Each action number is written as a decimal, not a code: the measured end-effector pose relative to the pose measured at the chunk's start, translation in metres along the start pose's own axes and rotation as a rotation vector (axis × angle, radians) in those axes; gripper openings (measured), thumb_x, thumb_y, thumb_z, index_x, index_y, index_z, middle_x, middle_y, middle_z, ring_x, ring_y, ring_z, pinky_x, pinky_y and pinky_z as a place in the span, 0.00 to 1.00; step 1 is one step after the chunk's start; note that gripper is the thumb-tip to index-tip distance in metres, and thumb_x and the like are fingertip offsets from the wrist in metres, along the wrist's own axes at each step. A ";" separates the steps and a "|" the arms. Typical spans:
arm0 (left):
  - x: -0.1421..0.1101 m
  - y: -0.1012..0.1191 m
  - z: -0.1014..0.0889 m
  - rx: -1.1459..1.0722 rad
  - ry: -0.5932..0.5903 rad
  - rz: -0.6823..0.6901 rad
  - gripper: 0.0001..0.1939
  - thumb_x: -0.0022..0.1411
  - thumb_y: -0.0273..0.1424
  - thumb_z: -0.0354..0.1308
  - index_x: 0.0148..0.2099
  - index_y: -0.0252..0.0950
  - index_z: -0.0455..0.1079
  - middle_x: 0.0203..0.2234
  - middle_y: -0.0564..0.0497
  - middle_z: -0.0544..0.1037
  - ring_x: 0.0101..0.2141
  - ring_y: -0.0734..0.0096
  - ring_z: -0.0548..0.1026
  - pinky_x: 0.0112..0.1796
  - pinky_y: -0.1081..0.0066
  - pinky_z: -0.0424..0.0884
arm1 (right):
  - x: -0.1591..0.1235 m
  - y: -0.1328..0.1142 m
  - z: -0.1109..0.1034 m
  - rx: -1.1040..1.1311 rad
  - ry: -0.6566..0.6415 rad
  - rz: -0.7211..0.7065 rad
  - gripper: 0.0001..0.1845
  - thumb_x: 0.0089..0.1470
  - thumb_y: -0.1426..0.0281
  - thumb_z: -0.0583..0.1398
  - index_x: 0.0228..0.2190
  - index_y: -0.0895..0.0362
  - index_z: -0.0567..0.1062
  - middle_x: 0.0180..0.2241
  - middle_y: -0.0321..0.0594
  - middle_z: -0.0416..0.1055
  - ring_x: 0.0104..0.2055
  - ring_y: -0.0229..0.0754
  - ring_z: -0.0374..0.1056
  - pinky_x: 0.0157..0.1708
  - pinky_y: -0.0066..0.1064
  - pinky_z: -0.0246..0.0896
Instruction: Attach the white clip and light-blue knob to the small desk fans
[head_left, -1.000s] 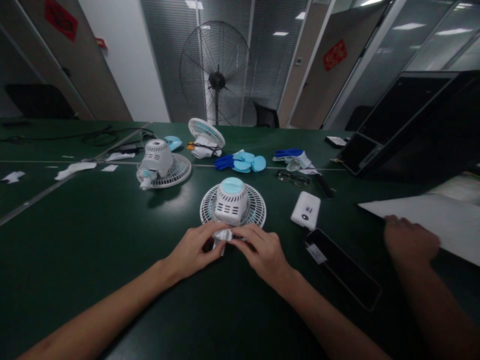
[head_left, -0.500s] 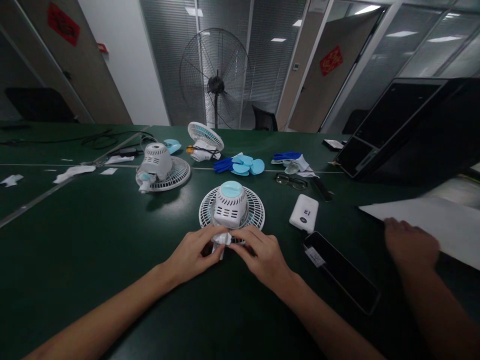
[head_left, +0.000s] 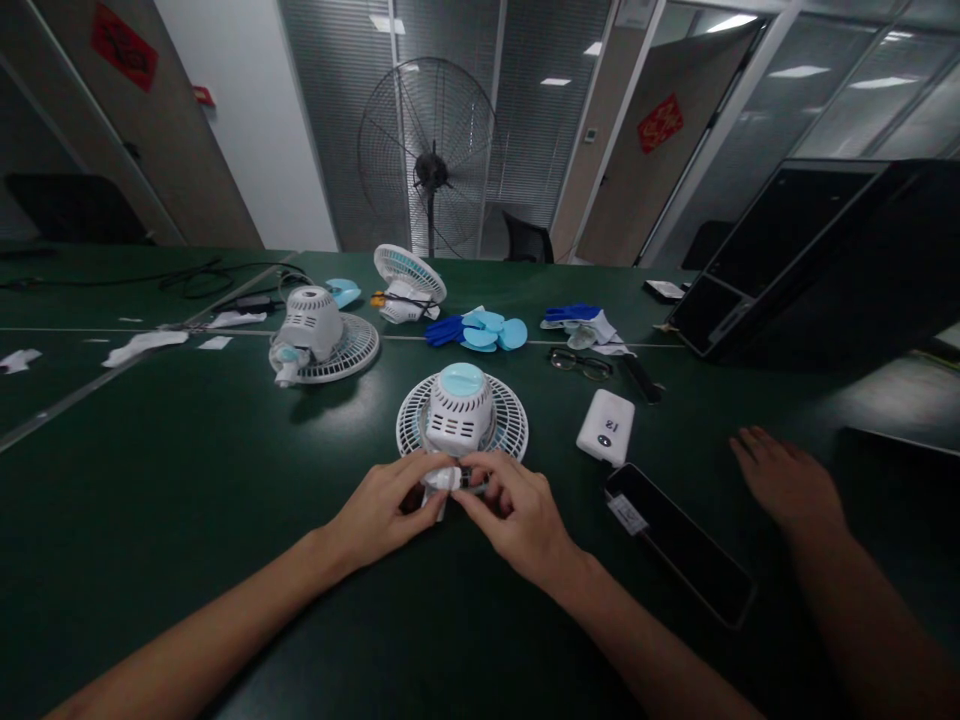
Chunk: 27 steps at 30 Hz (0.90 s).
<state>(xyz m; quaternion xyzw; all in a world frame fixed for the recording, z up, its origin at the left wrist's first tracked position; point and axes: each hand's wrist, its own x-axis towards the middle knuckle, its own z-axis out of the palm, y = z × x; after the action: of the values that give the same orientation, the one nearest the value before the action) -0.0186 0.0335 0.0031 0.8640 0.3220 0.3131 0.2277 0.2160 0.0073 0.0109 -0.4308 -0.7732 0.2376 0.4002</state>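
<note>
Fan (head_left: 460, 425), white plastic with round pale-blue cap (head_left: 461, 379), rests grille-down on dark-green tabletop (head_left: 187, 480). Left hand (head_left: 391, 507): thumb and fingers nearly closed, pinching small white piece (head_left: 444, 478), material unclear, at fan's near side. Right hand (head_left: 523, 512): fingers curled, thumb at piece's right end; firm hold cannot be told.

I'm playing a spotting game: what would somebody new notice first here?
Probably the left hand and right hand, pinching a small white piece by the near edge of a little fan. Then the big round fan beyond the green table, and the big black box on the right.
</note>
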 end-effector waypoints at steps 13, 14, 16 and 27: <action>0.000 -0.002 0.001 0.038 -0.017 0.012 0.17 0.74 0.33 0.55 0.62 0.40 0.66 0.44 0.48 0.79 0.32 0.72 0.78 0.33 0.72 0.75 | 0.003 -0.004 0.011 0.262 -0.061 0.265 0.19 0.70 0.59 0.57 0.31 0.57 0.76 0.23 0.32 0.71 0.20 0.34 0.67 0.22 0.25 0.61; 0.000 -0.002 0.001 0.039 -0.012 0.008 0.17 0.74 0.34 0.55 0.62 0.40 0.66 0.44 0.48 0.79 0.32 0.72 0.77 0.33 0.72 0.75 | 0.002 -0.003 0.009 0.191 -0.039 0.200 0.15 0.68 0.59 0.59 0.34 0.56 0.77 0.26 0.34 0.73 0.23 0.34 0.68 0.24 0.26 0.63; -0.001 -0.003 0.001 0.034 0.001 -0.001 0.17 0.73 0.34 0.56 0.62 0.39 0.66 0.44 0.48 0.79 0.31 0.73 0.77 0.33 0.72 0.75 | 0.000 -0.002 0.003 0.015 -0.006 0.029 0.11 0.66 0.62 0.62 0.44 0.55 0.77 0.36 0.39 0.77 0.28 0.36 0.71 0.29 0.28 0.67; -0.002 -0.002 0.002 0.019 -0.015 -0.008 0.17 0.73 0.33 0.56 0.62 0.41 0.66 0.44 0.49 0.78 0.30 0.74 0.76 0.32 0.73 0.73 | 0.004 -0.005 0.007 -0.006 0.010 0.026 0.14 0.70 0.62 0.57 0.35 0.56 0.77 0.33 0.40 0.77 0.33 0.40 0.75 0.32 0.29 0.68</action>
<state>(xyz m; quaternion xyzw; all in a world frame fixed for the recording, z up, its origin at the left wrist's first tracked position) -0.0194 0.0336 -0.0001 0.8672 0.3268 0.3026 0.2230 0.2065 0.0078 0.0126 -0.4433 -0.7661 0.2383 0.3998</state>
